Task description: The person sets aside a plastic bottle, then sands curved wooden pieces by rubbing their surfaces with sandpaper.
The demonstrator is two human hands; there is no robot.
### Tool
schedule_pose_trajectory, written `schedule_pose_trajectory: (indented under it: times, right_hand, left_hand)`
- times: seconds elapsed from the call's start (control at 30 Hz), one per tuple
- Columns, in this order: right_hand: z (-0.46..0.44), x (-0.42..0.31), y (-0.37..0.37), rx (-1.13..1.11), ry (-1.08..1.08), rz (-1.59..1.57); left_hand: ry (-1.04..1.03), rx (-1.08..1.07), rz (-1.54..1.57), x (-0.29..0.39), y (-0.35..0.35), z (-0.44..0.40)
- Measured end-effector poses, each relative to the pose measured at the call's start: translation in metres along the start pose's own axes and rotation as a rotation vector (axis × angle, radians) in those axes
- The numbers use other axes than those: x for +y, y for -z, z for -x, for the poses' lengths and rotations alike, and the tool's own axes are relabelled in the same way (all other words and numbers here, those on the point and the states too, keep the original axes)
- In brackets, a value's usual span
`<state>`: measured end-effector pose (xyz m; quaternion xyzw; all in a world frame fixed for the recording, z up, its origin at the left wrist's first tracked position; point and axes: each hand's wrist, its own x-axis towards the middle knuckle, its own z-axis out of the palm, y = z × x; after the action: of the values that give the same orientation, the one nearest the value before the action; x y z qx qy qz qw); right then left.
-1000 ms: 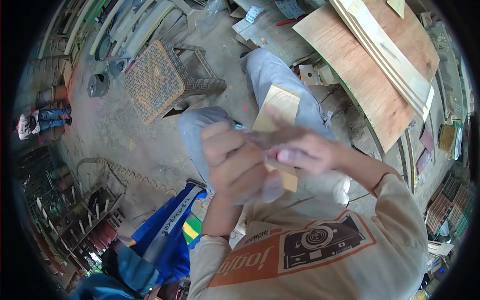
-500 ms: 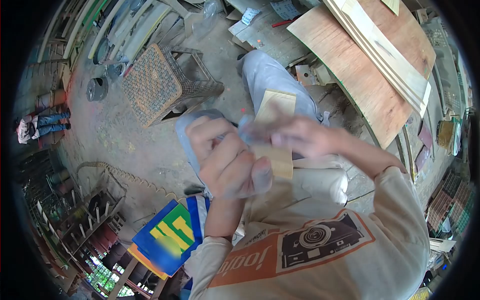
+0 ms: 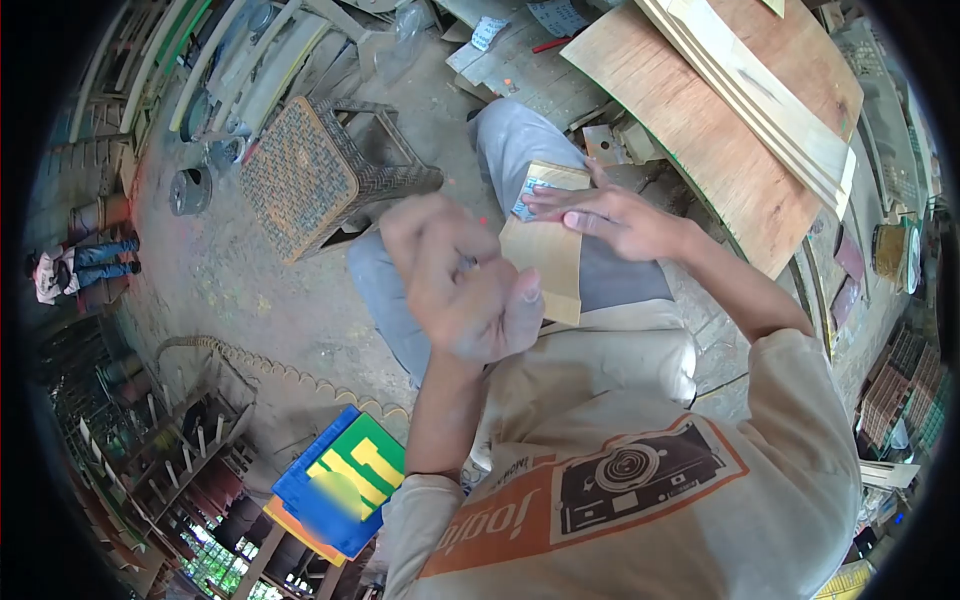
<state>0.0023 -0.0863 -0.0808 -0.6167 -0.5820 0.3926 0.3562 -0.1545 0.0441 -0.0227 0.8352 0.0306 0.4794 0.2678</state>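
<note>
A pale flat piece of wood (image 3: 545, 265) lies over my lap, reaching from near my belly toward my raised knee. My right hand (image 3: 625, 222) is laid over its far part, fingers extended and together, pressing a small piece of sandpaper (image 3: 528, 197) with blue print on its back against the wood. Large and close to the camera, my left hand (image 3: 460, 280) is curled into a fist with the thumb at its right side. It overlaps the left edge of the wood in this view. Whatever lies inside that fist is hidden.
A woven stool (image 3: 300, 180) stands ahead to the left. At the right, a plywood sheet (image 3: 650, 95) bears several thin strips (image 3: 760, 110). Printed sheets (image 3: 557, 17) lie at the top. A coiled hose (image 3: 270, 365) crosses the floor, and another person (image 3: 85, 265) is far left.
My right hand, blurred over the middle of the wood before, is now farther up it and sharper, with the sandpaper under its fingers. My left fist sits slightly higher in view.
</note>
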Motion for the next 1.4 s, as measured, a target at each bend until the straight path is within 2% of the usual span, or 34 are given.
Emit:
schedule_pose_trajectory:
  times: [0.07, 0.13, 0.17, 0.2, 0.23, 0.27, 0.33, 0.4, 0.43, 0.47, 0.53, 0.6, 0.67, 0.73, 0.8, 0.83, 0.87, 0.93, 0.97, 1.0, 1.07, 1.1, 1.13, 1.2, 1.23, 1.27, 1.3, 1.33, 1.4]
  right_hand:
    - [0.011, -0.027, -0.002, -0.049, 0.076, -0.024]
    - [0.018, -0.054, -0.006, -0.008, 0.323, -0.397]
    - [0.028, -0.026, -0.009, -0.081, 0.190, -0.307]
    - [0.026, -0.008, -0.008, -0.081, 0.189, -0.299]
    - [0.023, 0.007, -0.004, -0.037, 0.076, -0.154]
    - [0.018, 0.006, 0.001, 0.012, -0.039, -0.015]
    - [0.027, -0.013, -0.003, 0.028, -0.048, 0.041]
    - [0.035, -0.055, -0.014, 0.094, 0.321, -0.470]
    - [0.038, -0.035, -0.008, -0.031, 0.300, -0.237]
    - [0.037, -0.014, -0.008, -0.029, 0.300, -0.233]
    - [0.033, 0.020, -0.012, 0.111, -0.033, 0.140]
    - [0.033, 0.007, -0.013, 0.071, -0.058, 0.145]
    - [0.033, -0.031, -0.031, 0.133, 0.188, -0.311]
    - [0.031, -0.019, -0.031, 0.139, 0.223, -0.232]
    - [0.030, 0.018, -0.021, 0.143, -0.067, 0.178]
    - [0.030, 0.042, -0.017, 0.179, -0.120, 0.214]
    - [0.030, 0.031, -0.021, 0.180, -0.114, 0.213]
    - [0.031, -0.019, -0.030, 0.088, 0.179, -0.067]
    - [0.032, -0.050, -0.036, 0.113, 0.259, -0.298]
    - [0.035, -0.048, -0.040, 0.119, 0.254, -0.308]
    - [0.042, -0.027, -0.035, -0.062, 0.178, -0.062]
    - [0.041, -0.010, -0.035, -0.032, 0.060, 0.034]
    - [0.046, -0.002, -0.037, -0.039, 0.061, 0.032]
    - [0.036, -0.008, -0.029, -0.025, 0.031, 0.098]
    - [0.037, -0.018, -0.028, -0.070, 0.080, -0.037]
    - [0.037, -0.035, -0.033, -0.065, 0.078, -0.051]
    - [0.039, -0.049, -0.038, -0.033, 0.159, -0.226]
    - [0.040, -0.057, -0.039, -0.003, 0.242, -0.391]
    - [0.041, -0.062, -0.036, -0.001, 0.264, -0.308]
  left_hand:
    - [0.015, 0.027, 0.030, 0.000, 0.002, -0.011]
    - [0.042, 0.035, 0.069, 0.001, 0.001, -0.014]
    - [-0.014, 0.027, 0.044, 0.000, -0.005, -0.015]
    - [-0.075, 0.030, 0.016, -0.001, -0.010, -0.017]
    - [-0.066, -0.025, -0.072, 0.003, -0.004, -0.015]
    - [-0.074, -0.021, -0.068, 0.002, -0.002, -0.016]
    - [-0.075, 0.006, -0.113, -0.001, 0.001, -0.017]
    - [-0.104, -0.013, -0.130, -0.001, 0.006, -0.020]
    - [-0.140, -0.031, -0.136, 0.000, 0.009, -0.020]
    - [-0.142, -0.029, -0.134, -0.003, 0.006, -0.015]
    - [-0.103, -0.055, -0.080, -0.013, -0.005, 0.000]
    - [-0.079, -0.024, -0.065, -0.011, -0.008, 0.000]
    - [-0.128, 0.035, -0.009, -0.010, -0.002, -0.010]
    - [-0.087, 0.047, 0.087, -0.012, -0.005, -0.004]
    - [-0.030, 0.061, 0.171, -0.010, -0.007, 0.003]
    - [-0.036, 0.056, 0.152, -0.010, -0.005, 0.005]
    - [-0.045, 0.052, 0.130, -0.010, -0.003, 0.005]
    - [-0.058, 0.120, 0.149, -0.011, 0.000, -0.002]
    - [-0.048, 0.163, 0.183, -0.004, 0.007, -0.002]
    - [-0.043, 0.152, 0.186, 0.004, 0.018, -0.005]
    - [-0.105, 0.025, 0.175, 0.020, 0.039, -0.012]
    - [-0.190, 0.044, 0.161, 0.020, 0.036, -0.014]
    - [-0.184, 0.046, 0.155, 0.017, 0.036, -0.010]
    - [-0.002, 0.094, 0.112, 0.009, 0.034, -0.002]
    - [-0.003, 0.090, 0.106, 0.008, 0.036, -0.001]
    - [0.073, 0.179, 0.108, 0.009, 0.040, 0.000]
    - [0.148, 0.275, 0.109, 0.010, 0.042, 0.000]
    - [0.146, 0.278, 0.111, 0.010, 0.042, 0.000]
    - [0.246, 0.279, 0.091, 0.008, 0.040, -0.001]
